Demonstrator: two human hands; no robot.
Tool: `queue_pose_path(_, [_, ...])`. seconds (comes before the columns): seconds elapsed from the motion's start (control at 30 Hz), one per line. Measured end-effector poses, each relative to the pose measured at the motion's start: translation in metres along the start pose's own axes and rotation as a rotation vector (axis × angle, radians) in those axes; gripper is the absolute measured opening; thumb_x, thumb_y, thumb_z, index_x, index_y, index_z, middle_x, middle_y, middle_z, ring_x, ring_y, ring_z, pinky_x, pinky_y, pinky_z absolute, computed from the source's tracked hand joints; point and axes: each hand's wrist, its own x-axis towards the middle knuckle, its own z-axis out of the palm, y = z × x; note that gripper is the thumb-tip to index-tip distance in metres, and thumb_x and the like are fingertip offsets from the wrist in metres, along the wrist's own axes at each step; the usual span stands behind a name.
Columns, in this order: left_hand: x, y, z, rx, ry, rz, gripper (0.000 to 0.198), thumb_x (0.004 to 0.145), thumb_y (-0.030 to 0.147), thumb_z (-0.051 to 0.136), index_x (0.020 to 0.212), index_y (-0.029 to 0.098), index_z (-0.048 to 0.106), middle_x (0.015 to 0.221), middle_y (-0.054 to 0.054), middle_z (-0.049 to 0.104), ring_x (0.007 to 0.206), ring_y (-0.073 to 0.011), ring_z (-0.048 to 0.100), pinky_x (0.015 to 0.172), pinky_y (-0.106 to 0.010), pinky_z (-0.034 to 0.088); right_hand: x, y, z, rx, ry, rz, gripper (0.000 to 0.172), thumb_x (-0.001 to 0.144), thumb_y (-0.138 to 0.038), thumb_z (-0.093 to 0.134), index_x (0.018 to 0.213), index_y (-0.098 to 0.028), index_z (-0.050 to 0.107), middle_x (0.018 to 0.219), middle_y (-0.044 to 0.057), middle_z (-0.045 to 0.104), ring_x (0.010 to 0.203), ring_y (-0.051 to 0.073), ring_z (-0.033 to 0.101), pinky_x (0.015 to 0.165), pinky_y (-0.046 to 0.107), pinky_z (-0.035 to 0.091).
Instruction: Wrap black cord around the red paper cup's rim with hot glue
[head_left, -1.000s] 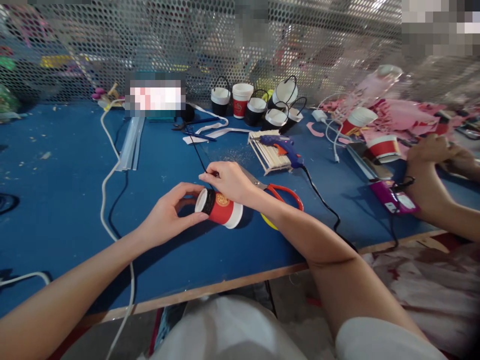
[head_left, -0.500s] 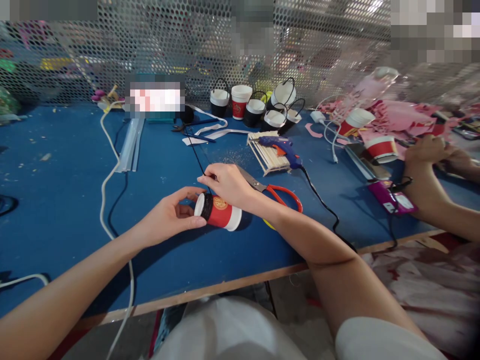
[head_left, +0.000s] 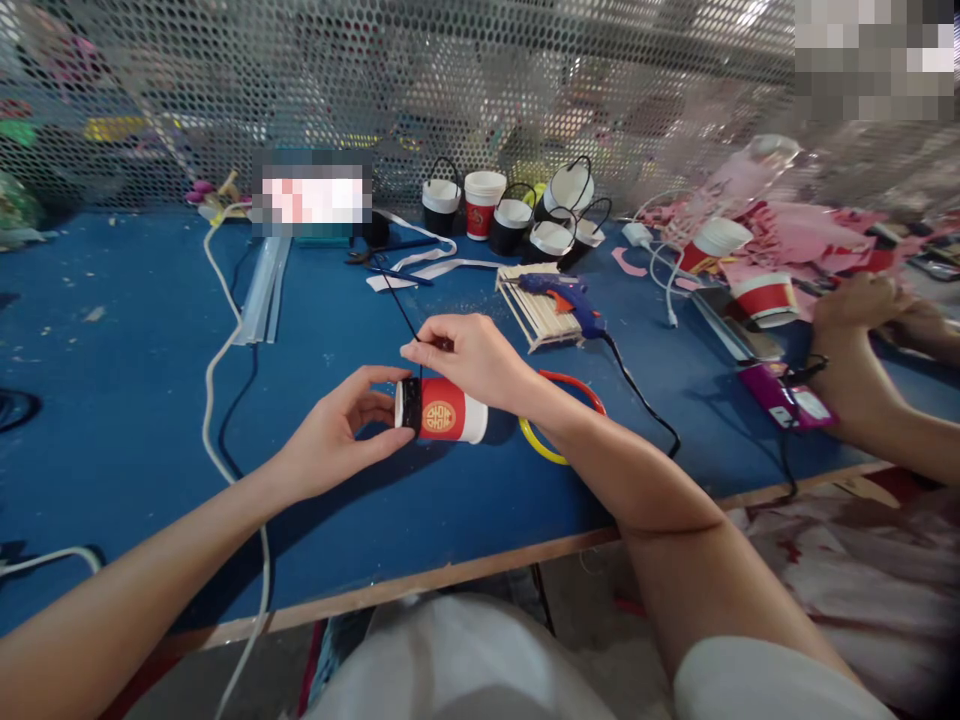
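On its side above the blue table lies a red and white paper cup [head_left: 442, 410] with a gold emblem. Black cord is wound round its rim end. My left hand [head_left: 349, 425] grips that end between thumb and fingers. Just above the cup, my right hand [head_left: 465, 360] pinches the black cord [head_left: 403, 308], which runs back to a dark ball of cord [head_left: 375, 232]. Under my right forearm, scissors with red and yellow handles [head_left: 544, 445] lie partly hidden.
A blue glue gun [head_left: 562, 295] rests on a wooden stick rack [head_left: 529, 315]. Several cups, most with black handles [head_left: 512, 225], stand at the back. A white cable [head_left: 212, 385] crosses the left side. At right are a co-worker's hands [head_left: 859, 300] and a purple packet [head_left: 784, 395].
The cup has turned, so its gold emblem now faces me more fully and it lies more level. My right hand has shifted slightly right and up with the cord.
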Motion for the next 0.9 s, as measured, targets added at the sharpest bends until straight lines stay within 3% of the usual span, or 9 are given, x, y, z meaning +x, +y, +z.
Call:
queue_pose_path(0.2, [0.0013,-0.0048,0.0004,0.093,0.003,0.238,0.048,0.079,0.016,0.066,0.124,0.023,0.048,0.123,-0.008,0.048,0.103,-0.0186,0.058,0.092,-0.037,0.050,0.0003,-0.0004,-0.0026,0.013,-0.053,-0.005,0.032,0.084,-0.038,0.056,0.061,-0.016,0.050,0.058,-0.005,0.045,0.057,0.007,0.036,0.056,0.023,0.027])
queue_pose_path(0.37, [0.0022,-0.0064,-0.0012,0.197,-0.016,0.359,0.052,0.080,0.012,0.064,0.127,0.025,0.048,0.126,-0.010,0.046,0.116,-0.0225,0.050,0.095,-0.039,0.049,0.0002,0.0000,-0.0018,0.002,-0.070,-0.007,0.034,0.084,-0.041,0.054,0.062,-0.016,0.051,0.059,-0.004,0.048,0.058,0.007,0.039,0.057,0.024,0.028])
queue_pose_path(0.9, [0.0019,-0.0072,-0.0046,0.338,0.035,0.410,0.050,0.080,0.016,0.064,0.127,0.025,0.048,0.121,-0.011,0.047,0.111,-0.0234,0.054,0.091,-0.039,0.053,0.0001,-0.0034,-0.0094,0.027,-0.032,-0.012,0.030,0.084,-0.037,0.055,0.063,-0.015,0.053,0.058,-0.004,0.045,0.057,0.007,0.037,0.055,0.024,0.028])
